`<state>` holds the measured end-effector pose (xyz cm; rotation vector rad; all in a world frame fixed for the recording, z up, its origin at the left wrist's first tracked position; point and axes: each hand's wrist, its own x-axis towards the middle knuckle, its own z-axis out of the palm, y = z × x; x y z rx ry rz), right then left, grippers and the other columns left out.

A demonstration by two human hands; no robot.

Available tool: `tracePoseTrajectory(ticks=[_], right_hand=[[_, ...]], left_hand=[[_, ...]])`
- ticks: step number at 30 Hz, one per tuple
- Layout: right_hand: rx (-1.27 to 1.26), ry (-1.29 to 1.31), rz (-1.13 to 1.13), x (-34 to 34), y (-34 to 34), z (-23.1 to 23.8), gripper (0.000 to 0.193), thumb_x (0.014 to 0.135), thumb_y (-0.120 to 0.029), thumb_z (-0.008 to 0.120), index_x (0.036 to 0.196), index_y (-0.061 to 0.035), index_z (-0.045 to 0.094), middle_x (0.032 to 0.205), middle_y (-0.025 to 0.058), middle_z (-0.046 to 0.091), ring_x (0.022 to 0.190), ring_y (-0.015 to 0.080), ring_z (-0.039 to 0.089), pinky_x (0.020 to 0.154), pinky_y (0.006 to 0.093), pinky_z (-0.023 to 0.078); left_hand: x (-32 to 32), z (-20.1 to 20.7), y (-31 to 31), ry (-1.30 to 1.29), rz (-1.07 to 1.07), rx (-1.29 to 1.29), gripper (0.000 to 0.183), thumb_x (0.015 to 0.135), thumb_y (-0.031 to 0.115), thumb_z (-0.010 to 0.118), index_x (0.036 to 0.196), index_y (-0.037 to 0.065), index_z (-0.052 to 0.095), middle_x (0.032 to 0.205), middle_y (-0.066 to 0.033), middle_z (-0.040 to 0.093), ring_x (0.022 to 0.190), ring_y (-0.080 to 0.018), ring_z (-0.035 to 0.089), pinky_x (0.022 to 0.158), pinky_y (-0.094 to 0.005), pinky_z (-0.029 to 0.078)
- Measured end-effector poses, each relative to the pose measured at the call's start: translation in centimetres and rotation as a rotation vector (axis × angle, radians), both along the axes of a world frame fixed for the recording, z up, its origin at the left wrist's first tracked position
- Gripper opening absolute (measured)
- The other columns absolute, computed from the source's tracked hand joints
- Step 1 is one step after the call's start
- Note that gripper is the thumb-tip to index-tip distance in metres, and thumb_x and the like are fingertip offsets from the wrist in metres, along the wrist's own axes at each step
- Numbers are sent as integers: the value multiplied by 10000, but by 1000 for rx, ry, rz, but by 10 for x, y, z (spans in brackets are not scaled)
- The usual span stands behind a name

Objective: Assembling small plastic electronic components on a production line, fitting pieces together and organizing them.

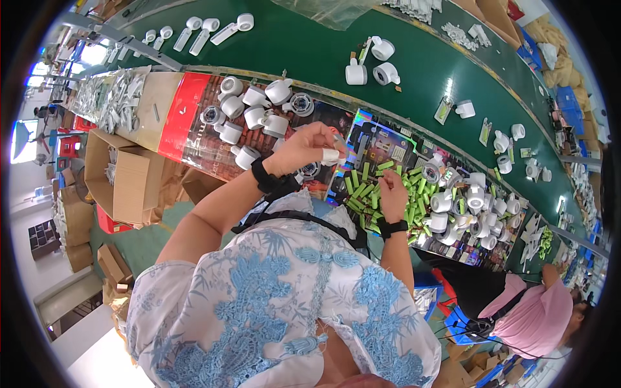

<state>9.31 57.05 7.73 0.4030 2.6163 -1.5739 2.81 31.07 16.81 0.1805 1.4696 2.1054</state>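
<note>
Left hand (309, 150) pinches small white part; right hand (392, 194) fingers narrow over loose green cylindrical batteries (362, 187); many white plastic fan housings (255, 110) unfinished.

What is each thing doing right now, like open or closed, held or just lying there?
Left hand: raised, fingers curled, pinching something small; one finger taped white.
Right hand: down on the green batteries, fingers bent.
Green batteries: loose, lying in a heap.
White fan parts: lying loose in a cluster.
Cardboard box: open, flaps up.
Green conveyor belt: carrying scattered white parts.
</note>
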Motion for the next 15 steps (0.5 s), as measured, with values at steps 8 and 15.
tracePoseTrajectory(ticks=[8, 15], right_hand=[[-244, 350, 40, -5, -2, 69, 71, 811, -27, 597, 867, -6, 560, 814, 59, 623, 753, 117, 575, 716, 247, 446], [-557, -19, 38, -30, -17, 95, 192, 886, -66, 501, 1046, -2, 585, 752, 30, 588, 675, 75, 535, 691, 236, 443]], left_hand=[[7, 5, 4, 55, -76, -189, 351, 795, 20, 619, 1135, 59, 543, 1002, -61, 621, 920, -104, 572, 761, -236, 459], [2, 6, 13, -107, -133, -159, 230, 788, 62, 618, 1014, 17, 628, 914, -68, 644, 816, -95, 604, 738, -222, 477]])
